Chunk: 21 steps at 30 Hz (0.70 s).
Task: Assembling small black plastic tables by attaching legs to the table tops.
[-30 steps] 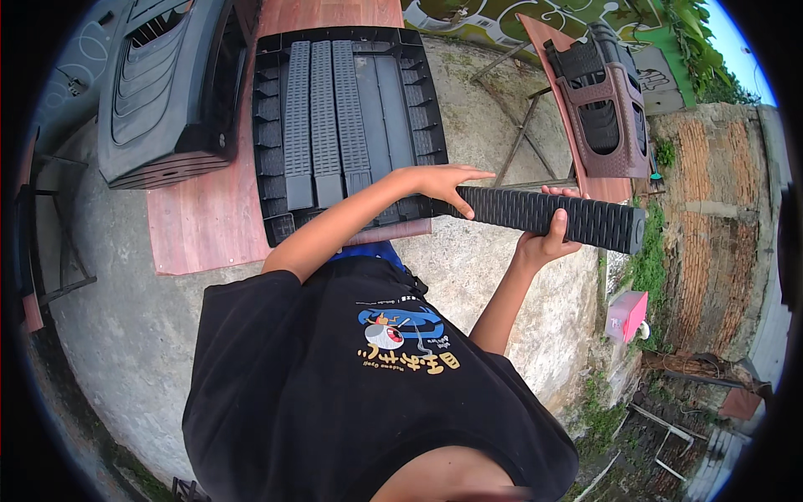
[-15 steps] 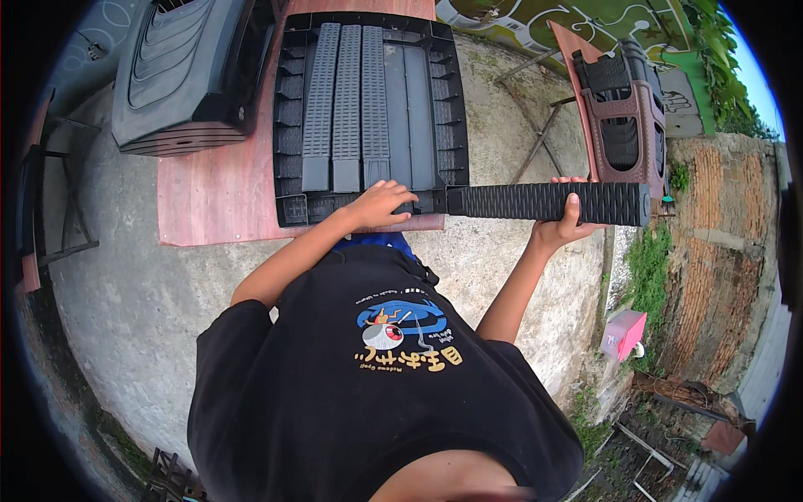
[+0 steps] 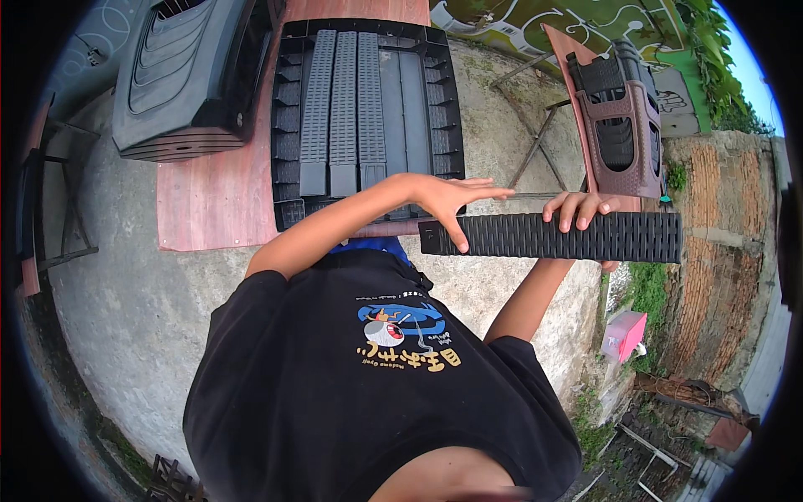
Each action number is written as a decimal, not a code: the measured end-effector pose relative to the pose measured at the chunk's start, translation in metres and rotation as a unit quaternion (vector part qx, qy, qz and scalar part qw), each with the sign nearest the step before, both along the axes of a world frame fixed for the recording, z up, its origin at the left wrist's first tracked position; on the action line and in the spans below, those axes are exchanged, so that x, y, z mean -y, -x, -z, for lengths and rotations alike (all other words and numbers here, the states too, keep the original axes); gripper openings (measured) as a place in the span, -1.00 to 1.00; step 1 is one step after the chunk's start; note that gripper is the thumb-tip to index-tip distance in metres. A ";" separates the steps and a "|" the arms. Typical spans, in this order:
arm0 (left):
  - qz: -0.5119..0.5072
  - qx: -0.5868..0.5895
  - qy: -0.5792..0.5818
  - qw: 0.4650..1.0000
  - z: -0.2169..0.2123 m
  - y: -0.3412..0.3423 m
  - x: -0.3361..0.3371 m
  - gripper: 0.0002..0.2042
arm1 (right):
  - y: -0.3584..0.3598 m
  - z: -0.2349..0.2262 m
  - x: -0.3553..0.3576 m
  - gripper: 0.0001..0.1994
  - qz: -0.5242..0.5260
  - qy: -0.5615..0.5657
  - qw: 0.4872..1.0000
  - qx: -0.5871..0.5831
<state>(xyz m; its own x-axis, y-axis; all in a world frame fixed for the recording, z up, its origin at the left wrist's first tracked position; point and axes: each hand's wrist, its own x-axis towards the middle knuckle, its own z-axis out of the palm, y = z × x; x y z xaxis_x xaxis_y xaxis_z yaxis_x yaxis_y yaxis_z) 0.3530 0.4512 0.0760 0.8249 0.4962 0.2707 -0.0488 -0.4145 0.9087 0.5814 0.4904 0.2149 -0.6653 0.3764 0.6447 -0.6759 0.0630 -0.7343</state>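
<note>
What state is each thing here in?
Black bar: held roughly level
Right hand: closed around the bar
Left hand: open, at the bar's left end
Black tray: open side up, on the table
Three grey slats: side by side in the tray

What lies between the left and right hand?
A bare stretch of the black woven-pattern beam, from the left hand to the right hand, in the head view.

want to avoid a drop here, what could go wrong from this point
The black woven piece might slip or tip: the right hand appears to carry most of it, while the left hand is spread open. Its left end looks close to the near side of the black tray, so it could knock the rim.
</note>
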 end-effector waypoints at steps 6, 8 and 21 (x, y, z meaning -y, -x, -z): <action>0.152 0.114 0.172 0.966 -0.018 -0.039 -0.005 0.05 | 0.003 -0.028 0.018 -0.03 0.057 -0.004 0.998 0.006; -0.032 0.085 0.100 0.991 -0.021 -0.039 -0.007 -0.02 | -0.006 -0.025 0.039 -0.01 0.426 0.096 0.888 0.144; 0.026 0.094 0.126 0.987 -0.006 -0.036 -0.030 -0.01 | 0.027 -0.017 0.042 -0.12 0.461 -0.004 0.885 0.066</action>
